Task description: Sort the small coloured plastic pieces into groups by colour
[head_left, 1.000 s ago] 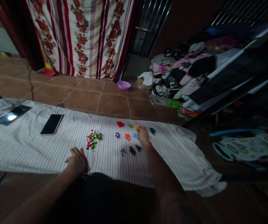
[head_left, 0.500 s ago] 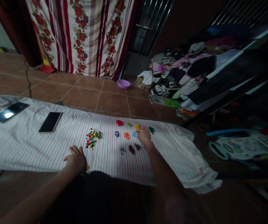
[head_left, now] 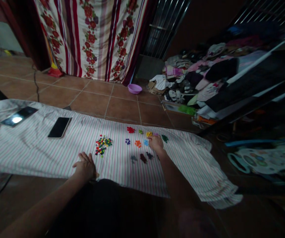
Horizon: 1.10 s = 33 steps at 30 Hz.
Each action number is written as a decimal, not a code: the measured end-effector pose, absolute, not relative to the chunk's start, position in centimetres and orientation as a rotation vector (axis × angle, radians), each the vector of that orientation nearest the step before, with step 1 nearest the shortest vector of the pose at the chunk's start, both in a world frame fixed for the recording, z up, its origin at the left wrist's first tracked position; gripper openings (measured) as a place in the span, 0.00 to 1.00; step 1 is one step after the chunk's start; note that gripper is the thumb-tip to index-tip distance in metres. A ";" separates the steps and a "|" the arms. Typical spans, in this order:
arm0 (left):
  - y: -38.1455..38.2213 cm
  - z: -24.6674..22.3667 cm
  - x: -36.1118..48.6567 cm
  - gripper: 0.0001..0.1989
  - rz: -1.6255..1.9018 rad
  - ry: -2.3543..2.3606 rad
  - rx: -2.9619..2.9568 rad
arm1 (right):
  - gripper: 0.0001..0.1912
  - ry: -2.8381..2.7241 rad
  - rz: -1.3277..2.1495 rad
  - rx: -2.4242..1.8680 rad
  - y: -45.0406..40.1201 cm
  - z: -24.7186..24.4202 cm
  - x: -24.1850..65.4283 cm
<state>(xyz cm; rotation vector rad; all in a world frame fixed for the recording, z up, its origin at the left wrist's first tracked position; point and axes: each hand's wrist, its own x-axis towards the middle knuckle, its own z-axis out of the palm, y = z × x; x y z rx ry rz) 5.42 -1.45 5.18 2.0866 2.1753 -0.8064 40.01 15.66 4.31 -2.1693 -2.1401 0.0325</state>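
My left hand point(head_left: 85, 167) rests on the striped cloth point(head_left: 65, 155) near its front edge, fingers spread flat and holding nothing visible. Just beyond it lies a loose mixed heap of small coloured pieces point(head_left: 103, 145). My right hand point(head_left: 156, 144) reaches over the sorted piles, its fingers drawn together by the yellow pile point(head_left: 149, 134) and the light blue pile point(head_left: 146, 142); whatever is in the fingertips is too small to make out. Around it are red point(head_left: 130, 130), orange point(head_left: 137, 143), purple point(head_left: 127, 141), dark green point(head_left: 165, 138), brown point(head_left: 143, 158) and grey point(head_left: 133, 159) piles. My hand partly hides a pink pile.
Two phones, one dark point(head_left: 59, 127) and one reflecting a light point(head_left: 19, 116), lie at the cloth's left. Beyond are a purple basin point(head_left: 134, 88) on the tiled floor, a floral curtain point(head_left: 90, 39) and heaped clothes point(head_left: 194, 76). A dark bar slants at right.
The view has shifted slightly, so everything appears a little further right. Both hands keep nearly the same places on the cloth, and the piles look unchanged.
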 end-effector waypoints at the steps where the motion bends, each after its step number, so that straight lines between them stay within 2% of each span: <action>1: -1.4 5.2 5.4 0.46 -0.814 2.172 2.066 | 0.17 -2.125 0.019 -2.156 15.7 4.5 39.8; 6: -1.0 5.6 5.5 0.47 -0.818 2.138 1.970 | 0.16 -2.078 0.018 -1.910 15.6 5.4 36.0; 14: -1.0 6.3 5.8 0.47 -0.799 2.148 1.906 | 0.15 -2.185 0.417 -1.445 12.5 3.6 25.3; 20: -1.1 7.6 6.0 0.47 -0.774 2.127 1.878 | 0.15 -2.230 0.504 -1.516 11.2 2.1 21.4; 27: -1.0 7.4 6.0 0.47 -0.800 2.141 1.868 | 0.09 -2.203 0.497 -1.683 11.3 1.7 20.0; 33: -1.1 7.1 6.0 0.46 -0.839 2.121 1.928 | 0.07 -2.214 0.433 -1.690 11.2 1.1 19.7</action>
